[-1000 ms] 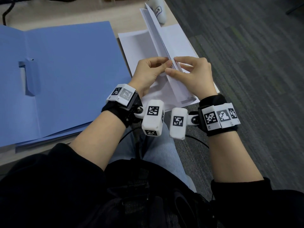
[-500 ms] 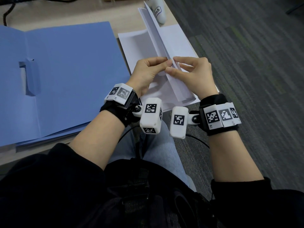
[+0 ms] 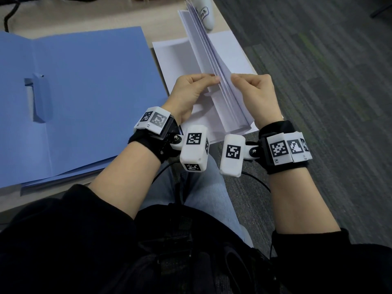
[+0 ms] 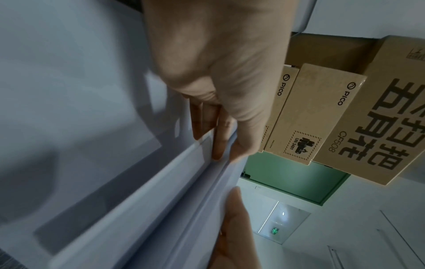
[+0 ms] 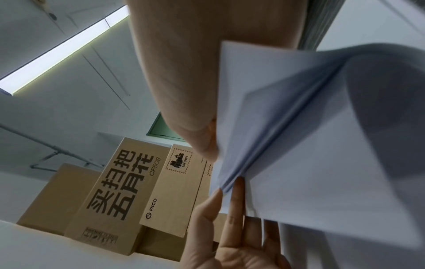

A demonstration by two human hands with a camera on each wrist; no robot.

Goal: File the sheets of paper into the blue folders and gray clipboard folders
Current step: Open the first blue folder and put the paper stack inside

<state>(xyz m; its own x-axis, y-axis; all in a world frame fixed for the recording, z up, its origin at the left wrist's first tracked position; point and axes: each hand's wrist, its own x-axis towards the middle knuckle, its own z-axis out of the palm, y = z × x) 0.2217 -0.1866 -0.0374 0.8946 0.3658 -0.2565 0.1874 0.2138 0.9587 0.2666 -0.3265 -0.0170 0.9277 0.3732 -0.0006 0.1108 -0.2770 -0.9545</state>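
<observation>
A sheaf of white paper sheets [image 3: 214, 66] stands on edge over the desk's right corner, held between both hands. My left hand [image 3: 195, 90] pinches its near top edge from the left; my right hand [image 3: 254, 90] pinches it from the right. The left wrist view shows my left hand's fingers [image 4: 218, 138] curled on the sheets' edge [image 4: 161, 209]. In the right wrist view the sheets [image 5: 310, 145] fan apart where they are held. More white sheets [image 3: 174, 60] lie flat under the sheaf. An open blue folder [image 3: 89, 90] lies on the desk to the left.
A white marker-like object [image 3: 204, 13] lies at the desk's far right corner behind the paper. A black cable [image 3: 8, 18] runs at the far left. Grey carpet floor [image 3: 318, 81] is to the right. Cardboard boxes [image 5: 128, 185] show in the wrist views.
Both hands have drawn slightly apart along the top edge, and the sheaf's sheets now fan open more. The blue folder has not moved.
</observation>
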